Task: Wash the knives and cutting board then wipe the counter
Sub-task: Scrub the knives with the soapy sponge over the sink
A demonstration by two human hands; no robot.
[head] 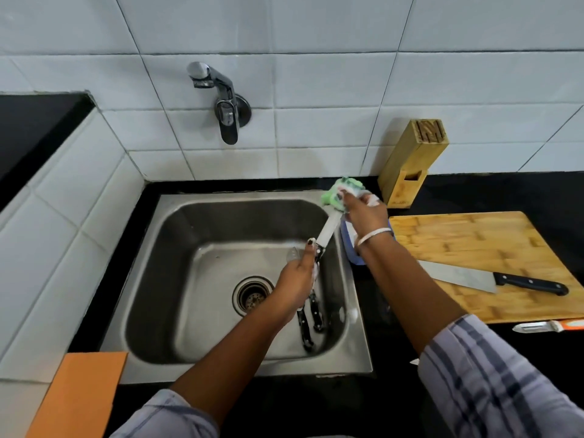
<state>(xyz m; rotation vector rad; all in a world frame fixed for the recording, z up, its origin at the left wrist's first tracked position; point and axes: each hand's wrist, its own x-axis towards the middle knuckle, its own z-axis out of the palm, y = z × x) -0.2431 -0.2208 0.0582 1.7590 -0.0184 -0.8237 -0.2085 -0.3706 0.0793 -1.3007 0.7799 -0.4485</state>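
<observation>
My left hand (297,279) grips the black handle of a knife (327,230) over the steel sink (196,222), its blade pointing up and to the right. My right hand (363,213) holds a soapy green sponge (339,191) wrapped round the blade's tip. Two more black-handled knives (311,317) lie in the sink basin right of the drain. A wooden cutting board (493,248) lies on the black counter to the right, with a wide cleaver (486,278) resting across it.
A wooden knife block (414,162) stands behind the board by the tiled wall. The tap (218,96) is on the wall above the sink. A blue container (350,245) stands by the sink's right rim. A peeler (543,327) lies below the board, an orange cloth (82,393) at bottom left.
</observation>
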